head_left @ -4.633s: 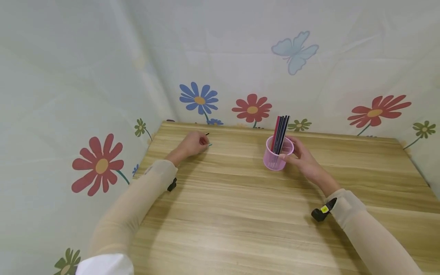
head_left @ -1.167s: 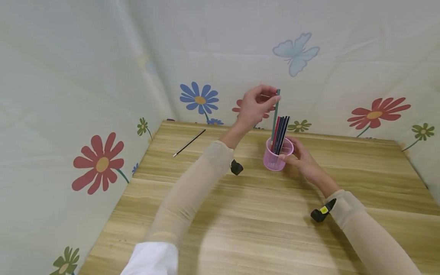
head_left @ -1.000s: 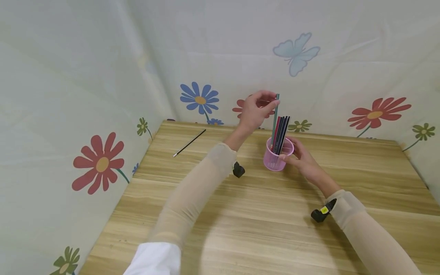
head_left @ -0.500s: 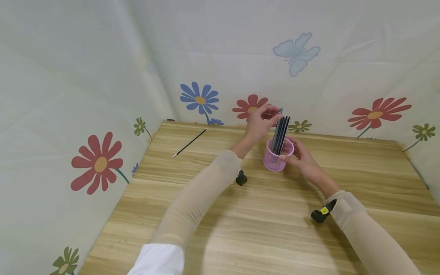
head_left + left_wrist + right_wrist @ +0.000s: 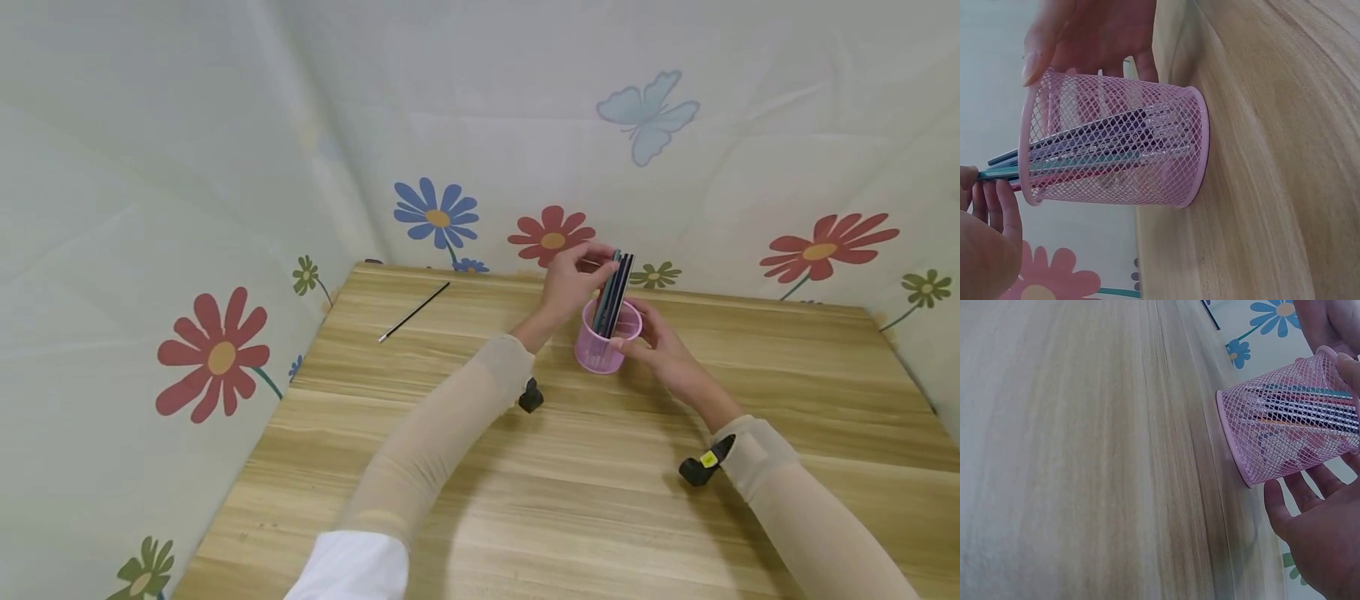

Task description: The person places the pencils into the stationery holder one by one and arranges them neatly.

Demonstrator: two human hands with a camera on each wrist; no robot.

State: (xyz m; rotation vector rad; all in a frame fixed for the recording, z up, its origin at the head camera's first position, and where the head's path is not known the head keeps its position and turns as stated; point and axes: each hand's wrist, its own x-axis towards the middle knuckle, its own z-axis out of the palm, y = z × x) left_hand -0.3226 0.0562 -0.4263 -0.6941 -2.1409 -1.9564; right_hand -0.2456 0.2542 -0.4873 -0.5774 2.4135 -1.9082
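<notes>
A pink mesh pen cup (image 5: 591,357) stands on the wooden table, holding several pencils that lean to the right. My right hand (image 5: 670,357) grips the cup from its right side, thumb over the rim and fingers around the back. With thumb and fingertips, my left hand (image 5: 572,285) pinches the upper end of a green pencil (image 5: 999,174). That pencil's lower part shows through the mesh, inside the cup beside dark pencils (image 5: 1091,132) and a red one. The left hand partly covers the red pencil in the head view.
A black pencil (image 5: 414,312) with a white end lies on the table (image 5: 480,467), left of the cup. Behind the table's back edge hangs a pale cloth (image 5: 480,100) printed with flowers and a butterfly. A similar cloth rises on the left.
My left hand has carried the green pencil from the table's left side to the cup and lowered it in among the others. The right hand stays on the cup.
</notes>
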